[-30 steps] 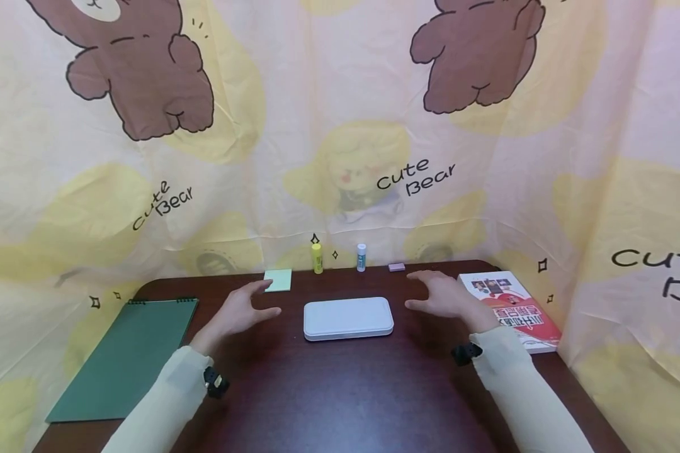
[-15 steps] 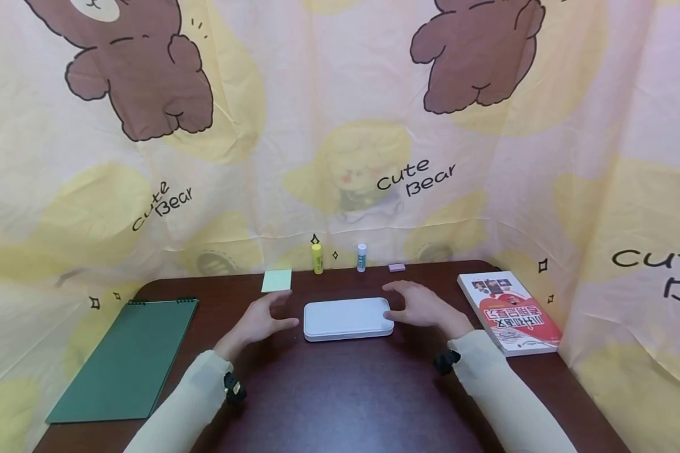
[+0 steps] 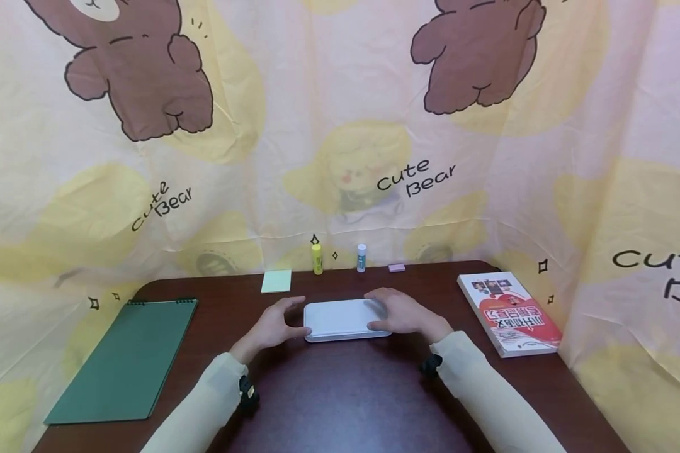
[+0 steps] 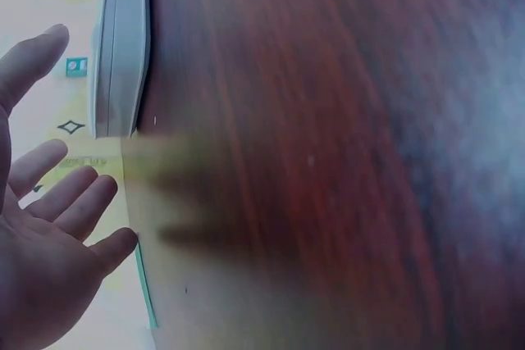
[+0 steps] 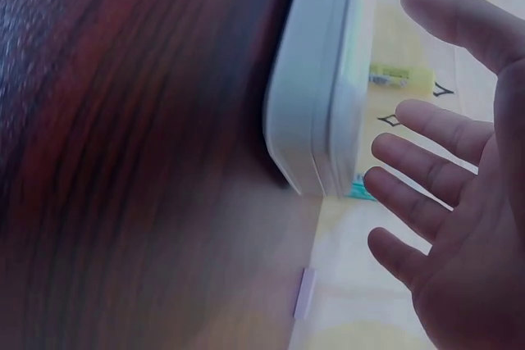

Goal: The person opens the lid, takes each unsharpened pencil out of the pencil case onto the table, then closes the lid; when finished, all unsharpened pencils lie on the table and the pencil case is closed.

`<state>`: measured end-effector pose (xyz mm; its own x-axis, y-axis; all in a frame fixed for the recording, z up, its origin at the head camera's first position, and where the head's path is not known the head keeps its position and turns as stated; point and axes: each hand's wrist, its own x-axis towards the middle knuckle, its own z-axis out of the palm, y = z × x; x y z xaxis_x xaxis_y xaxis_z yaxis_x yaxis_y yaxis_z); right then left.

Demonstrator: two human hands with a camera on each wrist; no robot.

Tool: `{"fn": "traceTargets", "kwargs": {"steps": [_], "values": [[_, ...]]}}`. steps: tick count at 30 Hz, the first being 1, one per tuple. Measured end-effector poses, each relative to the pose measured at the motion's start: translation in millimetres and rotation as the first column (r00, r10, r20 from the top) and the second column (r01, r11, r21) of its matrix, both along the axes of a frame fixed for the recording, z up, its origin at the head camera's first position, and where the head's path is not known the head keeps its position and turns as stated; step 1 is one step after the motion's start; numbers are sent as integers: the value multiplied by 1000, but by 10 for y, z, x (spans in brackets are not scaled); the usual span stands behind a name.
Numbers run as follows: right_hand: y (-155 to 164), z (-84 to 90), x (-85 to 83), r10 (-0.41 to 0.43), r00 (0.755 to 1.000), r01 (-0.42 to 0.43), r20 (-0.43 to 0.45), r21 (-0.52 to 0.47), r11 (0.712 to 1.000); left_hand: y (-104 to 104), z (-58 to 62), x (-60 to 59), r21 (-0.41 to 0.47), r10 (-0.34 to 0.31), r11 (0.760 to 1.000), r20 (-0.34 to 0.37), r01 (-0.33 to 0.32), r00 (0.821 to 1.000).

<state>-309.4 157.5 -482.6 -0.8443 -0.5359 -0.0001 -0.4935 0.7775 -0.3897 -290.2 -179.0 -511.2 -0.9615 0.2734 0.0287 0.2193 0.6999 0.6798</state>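
A flat white case [image 3: 340,318] with rounded corners lies in the middle of the dark wooden table [image 3: 340,396]. My left hand [image 3: 276,323] is at its left end, fingers spread, thumb by the near left corner. My right hand [image 3: 401,314] reaches over its right end and hides that end. In the left wrist view the left hand [image 4: 49,227] is open, with a gap to the case [image 4: 121,47]. The right wrist view shows the right hand [image 5: 459,227] open, fingers straight, just off the case [image 5: 316,104].
A green spiral notebook [image 3: 124,358] lies at the left, a red-covered book [image 3: 510,311] at the right. Along the back edge are a pale green sticky pad [image 3: 276,280], a yellow glue stick [image 3: 317,258], a white glue stick [image 3: 361,257] and a pink eraser [image 3: 396,267]. A bear-print curtain surrounds the table.
Both hands have moved inward from wide apart to the two ends of the white case. The right hand now covers its right end. The case has not moved.
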Motion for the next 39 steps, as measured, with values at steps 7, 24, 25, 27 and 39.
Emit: {"fn": "traceTargets", "kwargs": {"steps": [7,24,25,27,39], "values": [[-84,-82,-12,6,1000,-6,9,23,1000,70,-46,1,-30,-44,999,-4,44,999],[-250,-150,-10,43,998,-38,-51,86,996,172,-52,4,-72,-93,993,0,93,996],[-255,-152,-7,45,998,-40,-54,81,996,177,-49,7,-71,-94,993,-3,93,996],[-267,-156,-3,44,997,-39,-60,84,996,188,-49,7,-75,-90,993,5,90,996],[-359,-161,12,35,997,-28,-69,104,994,241,-59,4,-94,-63,993,20,65,998]]}}
